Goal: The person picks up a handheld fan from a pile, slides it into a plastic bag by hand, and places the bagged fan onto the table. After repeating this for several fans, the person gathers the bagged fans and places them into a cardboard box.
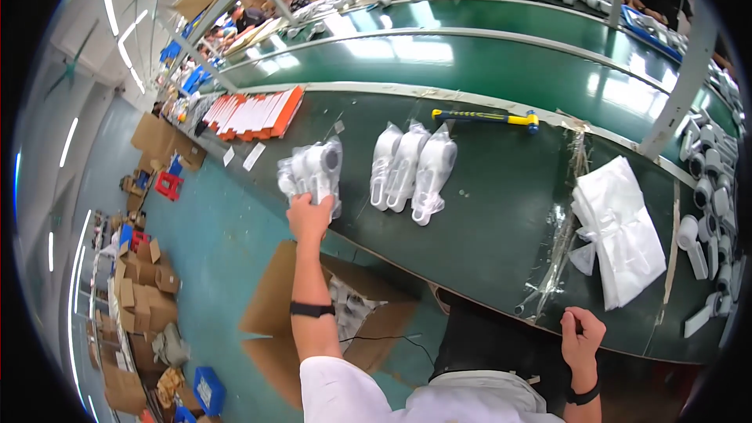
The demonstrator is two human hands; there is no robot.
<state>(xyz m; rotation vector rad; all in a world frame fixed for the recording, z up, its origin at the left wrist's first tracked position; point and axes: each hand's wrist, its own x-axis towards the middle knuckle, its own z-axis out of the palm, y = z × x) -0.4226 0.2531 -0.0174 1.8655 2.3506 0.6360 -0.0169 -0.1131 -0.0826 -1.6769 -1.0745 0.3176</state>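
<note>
My left hand [310, 218] is closed around the near end of a bunch of bagged white handheld devices [312, 168] with round heads, at the table's left front edge. Clear plastic covers them, and the fingers partly hide their handles. Just right of them, several more bagged white devices [409, 168] lie side by side, their loop-shaped handle ends toward me. My right hand [582, 337] is curled at the front edge of the table, with nothing visible in it. Closest to it lies a stack of white plastic bags [623, 235].
Orange-and-white flat cartons [262, 113] lie at the far left of the dark green table [486, 243]. A yellow-and-black hammer [489, 117] rests along the back. Unbagged white devices [709, 188] crowd the right side. Below stands an open cardboard box [270, 298]. People sit beyond the green conveyor [501, 55].
</note>
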